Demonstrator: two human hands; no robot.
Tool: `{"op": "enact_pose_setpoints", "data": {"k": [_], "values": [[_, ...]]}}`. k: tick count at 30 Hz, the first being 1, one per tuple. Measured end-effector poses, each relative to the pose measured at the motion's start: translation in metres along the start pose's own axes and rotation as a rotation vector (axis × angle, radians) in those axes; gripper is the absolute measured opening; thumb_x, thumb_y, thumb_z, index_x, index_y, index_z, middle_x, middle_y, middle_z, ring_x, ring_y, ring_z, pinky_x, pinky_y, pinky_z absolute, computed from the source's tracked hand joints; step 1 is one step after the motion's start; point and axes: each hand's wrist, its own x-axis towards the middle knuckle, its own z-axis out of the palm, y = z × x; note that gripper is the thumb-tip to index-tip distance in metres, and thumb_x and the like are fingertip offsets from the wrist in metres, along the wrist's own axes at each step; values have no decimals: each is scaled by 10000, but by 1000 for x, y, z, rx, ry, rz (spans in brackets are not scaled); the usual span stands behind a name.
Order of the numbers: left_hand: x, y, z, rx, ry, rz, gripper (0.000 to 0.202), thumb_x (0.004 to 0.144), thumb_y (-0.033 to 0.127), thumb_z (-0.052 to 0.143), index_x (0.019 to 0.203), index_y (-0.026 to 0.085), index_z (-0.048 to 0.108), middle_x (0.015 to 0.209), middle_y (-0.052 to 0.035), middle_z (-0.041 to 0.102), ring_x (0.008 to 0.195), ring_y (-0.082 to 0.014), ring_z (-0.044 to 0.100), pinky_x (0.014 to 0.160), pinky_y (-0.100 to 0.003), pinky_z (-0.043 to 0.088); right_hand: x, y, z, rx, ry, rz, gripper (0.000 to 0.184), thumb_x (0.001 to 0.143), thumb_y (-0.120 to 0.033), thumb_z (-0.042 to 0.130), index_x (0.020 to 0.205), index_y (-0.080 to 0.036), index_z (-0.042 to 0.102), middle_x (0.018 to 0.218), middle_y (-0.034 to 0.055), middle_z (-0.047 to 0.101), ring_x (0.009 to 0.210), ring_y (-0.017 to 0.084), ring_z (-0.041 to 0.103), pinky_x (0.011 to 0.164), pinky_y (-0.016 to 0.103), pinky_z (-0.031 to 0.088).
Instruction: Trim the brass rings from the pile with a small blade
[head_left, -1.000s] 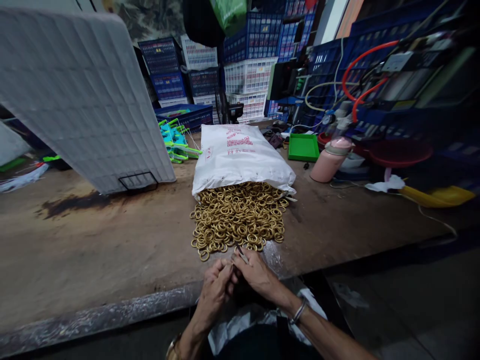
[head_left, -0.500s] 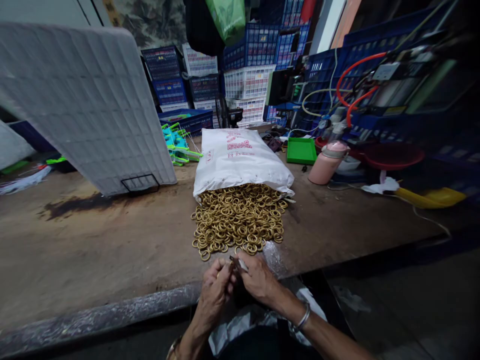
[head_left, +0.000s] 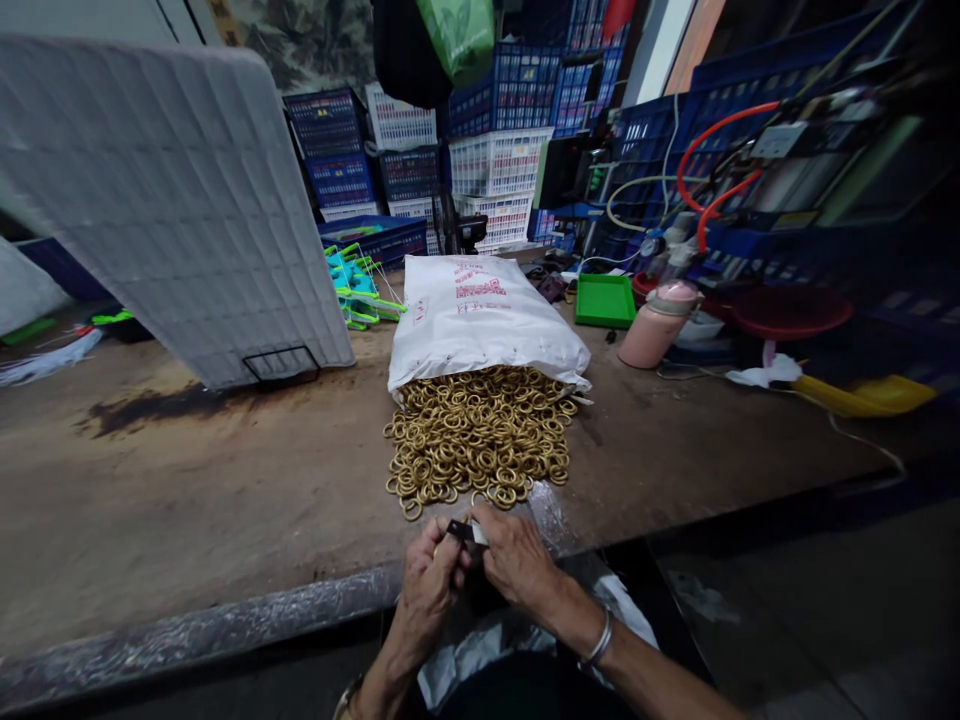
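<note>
A heap of brass rings (head_left: 477, 437) spills from the mouth of a white sack (head_left: 480, 315) lying on the worn wooden bench (head_left: 187, 490). Both my hands meet at the bench's near edge, just short of the heap. My left hand (head_left: 431, 580) is closed and my right hand (head_left: 511, 555) is closed too, and together they pinch a small dark flat piece (head_left: 459, 529) with a pale end. I cannot make out what that piece is. A bangle sits on my right wrist.
A grey quilted panel (head_left: 172, 200) leans over the left of the bench. Green-and-teal plastic parts (head_left: 356, 285), a green tray (head_left: 604, 300), a pink bottle (head_left: 657, 325) and a yellow scoop (head_left: 870, 396) stand further back. Stacked blue and white crates (head_left: 495, 150) and hoses fill the rear.
My hands have shifted slightly nearer the edge, and the small dark piece has turned from upright to lying flat between my fingers. The rings and sack have not moved.
</note>
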Motion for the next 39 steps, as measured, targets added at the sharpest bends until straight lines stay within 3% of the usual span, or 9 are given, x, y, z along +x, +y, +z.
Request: {"op": "enact_pose_setpoints", "data": {"k": [7, 12, 17, 23, 26, 31, 35, 39], "values": [[-2, 2, -3, 46, 13, 60, 361, 663, 512, 590, 655, 171, 473, 494, 56, 478, 371, -36, 327, 367, -164, 214, 0, -7, -8, -13, -57, -21, 253, 685, -60, 382, 885, -163, 498, 796, 56, 634, 722, 160, 565, 588, 232, 288], [-13, 2, -5, 48, -26, 24, 348, 707, 497, 559, 636, 166, 479, 477, 59, 445, 365, -32, 311, 358, -159, 200, 6, 3, -2, -91, -56, -14, 259, 687, -59, 375, 886, -159, 508, 758, 58, 628, 663, 154, 555, 545, 244, 245], [-23, 6, -7, -211, -92, -43, 278, 730, 439, 571, 711, 179, 474, 525, 57, 478, 360, -28, 308, 345, -149, 210, 17, 6, 0, -113, -2, 11, 239, 672, -64, 391, 854, -164, 507, 720, 47, 614, 641, 145, 536, 541, 243, 233], [-15, 5, -20, -378, -31, -51, 260, 745, 394, 570, 730, 143, 504, 771, -49, 592, 479, -59, 443, 346, -151, 284, 47, -7, -5, -151, 173, -18, 275, 698, -78, 399, 943, -170, 486, 798, 51, 610, 683, 155, 537, 593, 254, 262], [-13, 4, -26, -435, -13, -49, 216, 737, 349, 590, 738, 148, 509, 749, -50, 599, 503, -75, 472, 358, -156, 292, 63, -9, -5, -227, 207, 0, 243, 752, -138, 407, 981, -175, 480, 823, 64, 613, 693, 172, 544, 598, 266, 265], [-11, 5, -34, -572, -9, -125, 231, 698, 317, 631, 853, 157, 568, 707, -25, 585, 535, -93, 509, 391, -168, 320, 81, -12, -1, -296, 197, 27, 170, 789, -146, 390, 896, -199, 510, 770, 58, 627, 649, 169, 560, 565, 264, 249], [-7, 4, -39, -658, -7, -167, 199, 676, 313, 658, 708, 129, 589, 706, -32, 582, 581, -98, 525, 433, -174, 353, 85, -12, -5, -270, 197, 19, 159, 770, -136, 402, 846, -205, 523, 749, 43, 630, 629, 150, 560, 539, 251, 240], [0, 5, -38, -604, 10, -118, 186, 665, 282, 677, 683, 118, 592, 724, -40, 588, 607, -103, 534, 435, -173, 369, 79, -2, -11, -192, 230, -62, 225, 696, -99, 419, 866, -195, 531, 724, 30, 623, 636, 138, 551, 546, 238, 255]]}}
